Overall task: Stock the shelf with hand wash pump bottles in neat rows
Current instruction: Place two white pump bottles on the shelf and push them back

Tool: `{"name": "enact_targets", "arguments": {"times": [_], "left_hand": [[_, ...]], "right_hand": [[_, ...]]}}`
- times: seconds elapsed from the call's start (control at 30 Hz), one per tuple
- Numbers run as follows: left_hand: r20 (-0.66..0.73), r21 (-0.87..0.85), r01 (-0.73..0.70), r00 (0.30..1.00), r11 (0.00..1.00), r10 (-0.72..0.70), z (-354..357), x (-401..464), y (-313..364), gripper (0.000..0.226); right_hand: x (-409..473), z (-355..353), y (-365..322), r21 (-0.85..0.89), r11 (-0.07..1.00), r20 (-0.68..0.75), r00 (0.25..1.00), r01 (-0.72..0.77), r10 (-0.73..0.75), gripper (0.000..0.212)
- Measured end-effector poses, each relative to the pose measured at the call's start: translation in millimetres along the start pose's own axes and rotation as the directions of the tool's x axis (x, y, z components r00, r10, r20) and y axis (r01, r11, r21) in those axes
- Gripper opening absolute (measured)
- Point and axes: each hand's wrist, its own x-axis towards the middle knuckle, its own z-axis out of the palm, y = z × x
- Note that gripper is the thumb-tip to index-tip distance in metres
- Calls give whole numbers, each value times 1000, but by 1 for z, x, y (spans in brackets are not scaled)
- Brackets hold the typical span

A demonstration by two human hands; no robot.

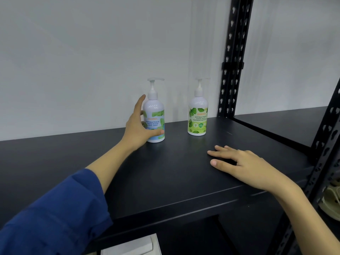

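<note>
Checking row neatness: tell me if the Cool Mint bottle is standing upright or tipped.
Upright. The Cool Mint bottle stands base-flat on the black shelf, pump on top, with the left hand wrapped around its side.

There is one view only, from the camera on the person's head, close to the front edge of the black shelf (pixel 165 173). It faces forward and slightly down across the board to its back edge, the pale wall (pixel 92 52) and the slotted upright (pixel 233 57)
</note>
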Motion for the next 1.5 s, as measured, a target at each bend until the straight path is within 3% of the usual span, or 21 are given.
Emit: {"name": "enact_targets", "arguments": {"times": [0.3,0.5,0.77,1.5], "left_hand": [[-97,85,-48,994,995,56,5,-3,-1,87],[-133,132,-49,989,990,67,7,-2,-7,91],[39,126,-75,997,989,71,-2,-11,-5,109],[-39,215,-74,996,974,85,2,-16,2,106]], "right_hand": [[1,0,0,-3,1000,-1,1000,-2,2,45],[1,0,1,-8,1000,0,1000,-3,3,46],[2,1,2,2,1000,-4,1000,1,-1,46],[0,0,0,-13,1000,-2,1000,-1,1,45]]}}
